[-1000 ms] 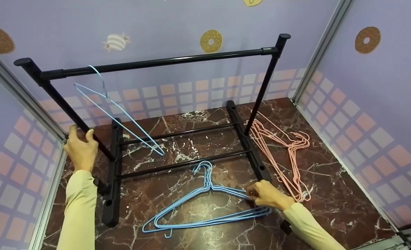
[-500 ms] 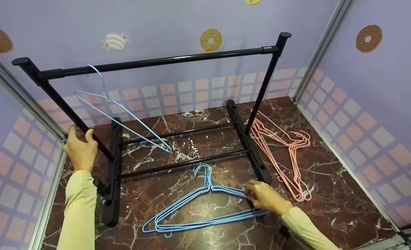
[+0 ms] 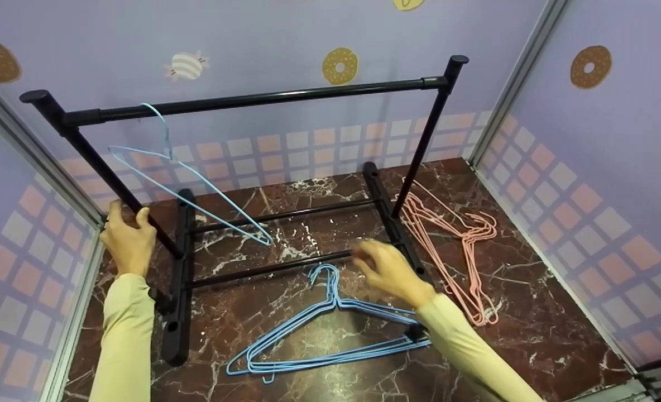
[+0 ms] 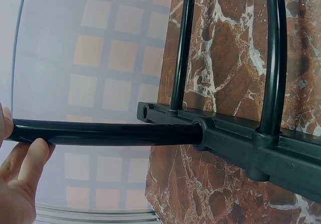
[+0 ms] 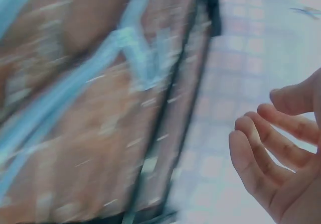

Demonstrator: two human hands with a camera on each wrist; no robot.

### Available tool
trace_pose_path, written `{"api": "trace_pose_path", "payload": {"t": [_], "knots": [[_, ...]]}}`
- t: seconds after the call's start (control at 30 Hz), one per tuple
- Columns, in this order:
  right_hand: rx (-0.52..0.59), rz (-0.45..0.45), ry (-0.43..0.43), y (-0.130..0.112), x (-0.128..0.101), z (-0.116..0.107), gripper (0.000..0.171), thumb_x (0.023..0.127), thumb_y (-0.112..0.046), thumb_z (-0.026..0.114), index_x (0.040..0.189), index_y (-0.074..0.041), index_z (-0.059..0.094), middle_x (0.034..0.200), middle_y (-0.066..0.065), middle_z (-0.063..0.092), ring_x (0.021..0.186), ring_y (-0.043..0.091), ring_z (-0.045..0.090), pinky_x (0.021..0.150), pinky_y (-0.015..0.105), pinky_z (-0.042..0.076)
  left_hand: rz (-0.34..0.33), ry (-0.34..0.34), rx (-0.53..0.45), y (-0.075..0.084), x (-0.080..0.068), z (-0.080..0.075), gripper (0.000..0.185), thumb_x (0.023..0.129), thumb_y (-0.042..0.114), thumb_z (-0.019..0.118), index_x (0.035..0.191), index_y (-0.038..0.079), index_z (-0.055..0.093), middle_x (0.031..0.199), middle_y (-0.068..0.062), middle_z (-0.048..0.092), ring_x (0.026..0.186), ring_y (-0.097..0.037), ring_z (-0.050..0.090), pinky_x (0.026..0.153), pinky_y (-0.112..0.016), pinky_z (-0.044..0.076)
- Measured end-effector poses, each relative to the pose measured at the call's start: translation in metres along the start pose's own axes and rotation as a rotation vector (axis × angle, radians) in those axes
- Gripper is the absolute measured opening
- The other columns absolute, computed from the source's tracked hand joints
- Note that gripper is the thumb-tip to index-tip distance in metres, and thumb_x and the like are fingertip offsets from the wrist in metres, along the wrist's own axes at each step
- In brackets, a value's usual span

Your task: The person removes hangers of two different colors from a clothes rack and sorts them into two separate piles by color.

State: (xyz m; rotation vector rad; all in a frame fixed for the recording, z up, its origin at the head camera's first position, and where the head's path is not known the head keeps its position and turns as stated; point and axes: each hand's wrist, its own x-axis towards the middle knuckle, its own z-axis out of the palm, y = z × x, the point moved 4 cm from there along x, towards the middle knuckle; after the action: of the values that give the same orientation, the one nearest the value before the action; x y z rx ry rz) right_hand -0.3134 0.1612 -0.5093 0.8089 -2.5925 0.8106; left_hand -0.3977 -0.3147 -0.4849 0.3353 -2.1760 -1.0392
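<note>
My left hand (image 3: 128, 243) grips the left upright post (image 3: 99, 167) of a black clothes rack (image 3: 263, 99), low down near its base. The left wrist view shows thumb and fingertips around that post (image 4: 110, 133). My right hand (image 3: 394, 273) is in the air above a stack of blue wire hangers (image 3: 337, 302), to the right of their hooks; its fingers are loosely bent and hold nothing, as the right wrist view shows. Another blue hanger (image 3: 171, 155) hangs by its hook from the left part of the top bar.
Several pink wire hangers (image 3: 467, 240) lie on the brown marbled floor (image 3: 302, 312) right of the rack. Black foot bars (image 3: 177, 329) and two low crossbars (image 3: 274, 269) join the rack's base. Patterned purple walls (image 3: 280, 33) close in the back and sides.
My right hand has left the right end of the blue hanger stack and moved up and left. The hung hanger has swung slightly. My left hand stays on the post.
</note>
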Motion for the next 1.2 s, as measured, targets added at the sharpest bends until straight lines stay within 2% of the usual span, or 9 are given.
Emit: {"api": "trace_pose_path", "payload": {"t": [0.13, 0.27, 0.47, 0.53, 0.7, 0.9, 1.03, 1.2], "knots": [[0.063, -0.021, 0.016, -0.035, 0.049, -0.002, 0.016, 0.096, -0.011, 0.065, 0.108, -0.003, 0.07, 0.095, 0.009, 0.072, 0.077, 0.023, 0.067, 0.071, 0.036, 0.057, 0.002, 0.007, -0.003, -0.002, 0.002, -0.005, 0.032, 0.097, 0.023, 0.064, 0.122, 0.004, 0.06, 0.112, -0.031, 0.069, 0.105, -0.064, 0.054, 0.097, -0.064, 0.039], [0.062, -0.041, 0.03, -0.071, 0.09, -0.001, 0.023, 0.098, -0.019, 0.064, 0.114, -0.004, 0.069, 0.1, 0.008, 0.072, 0.081, 0.021, 0.067, 0.074, 0.034, 0.057, 0.011, 0.012, -0.003, -0.003, 0.002, -0.008, 0.03, 0.097, 0.023, 0.064, 0.119, 0.003, 0.06, 0.108, -0.03, 0.069, 0.104, -0.061, 0.056, 0.096, -0.062, 0.04], [0.001, -0.009, -0.013, -0.104, 0.133, 0.005, 0.036, 0.098, -0.031, 0.064, 0.125, -0.007, 0.065, 0.118, 0.009, 0.071, 0.105, 0.023, 0.068, 0.094, 0.035, 0.054, 0.021, 0.002, 0.009, -0.002, 0.002, -0.009, 0.031, 0.097, 0.021, 0.064, 0.121, 0.002, 0.06, 0.114, -0.03, 0.068, 0.104, -0.063, 0.054, 0.098, -0.063, 0.038], [-0.009, 0.01, -0.048, -0.111, 0.144, 0.008, 0.038, 0.098, -0.033, 0.065, 0.127, -0.007, 0.065, 0.119, 0.008, 0.07, 0.108, 0.023, 0.067, 0.096, 0.036, 0.053, 0.014, -0.004, 0.009, -0.001, 0.003, -0.008, 0.033, 0.097, 0.022, 0.064, 0.123, 0.002, 0.059, 0.117, -0.03, 0.067, 0.105, -0.064, 0.052, 0.098, -0.063, 0.037], [-0.041, 0.036, -0.108, -0.123, 0.162, 0.017, 0.04, 0.097, -0.036, 0.066, 0.127, -0.009, 0.065, 0.115, 0.006, 0.071, 0.104, 0.023, 0.066, 0.092, 0.036, 0.054, -0.003, -0.023, 0.001, 0.001, 0.004, -0.007, 0.035, 0.098, 0.022, 0.064, 0.127, 0.004, 0.058, 0.122, -0.029, 0.066, 0.108, -0.063, 0.05, 0.102, -0.063, 0.035], [-0.08, 0.009, -0.135, -0.138, 0.173, 0.027, 0.042, 0.096, -0.038, 0.067, 0.127, -0.01, 0.066, 0.119, 0.005, 0.071, 0.108, 0.023, 0.067, 0.093, 0.036, 0.055, -0.003, -0.023, 0.003, 0.003, 0.004, -0.006, 0.038, 0.096, 0.021, 0.066, 0.128, 0.002, 0.058, 0.122, -0.032, 0.065, 0.109, -0.064, 0.05, 0.1, -0.064, 0.034], [-0.07, 0.011, -0.142, -0.141, 0.176, 0.035, 0.041, 0.095, -0.036, 0.068, 0.125, -0.008, 0.067, 0.11, 0.004, 0.071, 0.1, 0.021, 0.068, 0.086, 0.035, 0.056, -0.025, -0.051, 0.011, 0.003, 0.001, -0.003, 0.042, 0.096, 0.02, 0.065, 0.133, 0.002, 0.056, 0.128, -0.032, 0.062, 0.108, -0.065, 0.048, 0.101, -0.064, 0.032], [-0.044, 0.034, -0.155, -0.141, 0.179, 0.042, 0.034, 0.097, -0.033, 0.067, 0.12, -0.007, 0.067, 0.101, 0.004, 0.07, 0.089, 0.019, 0.067, 0.078, 0.034, 0.056, -0.027, -0.067, 0.013, 0.001, 0.0, -0.002, 0.042, 0.096, 0.019, 0.065, 0.134, 0.002, 0.055, 0.128, -0.031, 0.064, 0.108, -0.063, 0.048, 0.102, -0.062, 0.03]]}}
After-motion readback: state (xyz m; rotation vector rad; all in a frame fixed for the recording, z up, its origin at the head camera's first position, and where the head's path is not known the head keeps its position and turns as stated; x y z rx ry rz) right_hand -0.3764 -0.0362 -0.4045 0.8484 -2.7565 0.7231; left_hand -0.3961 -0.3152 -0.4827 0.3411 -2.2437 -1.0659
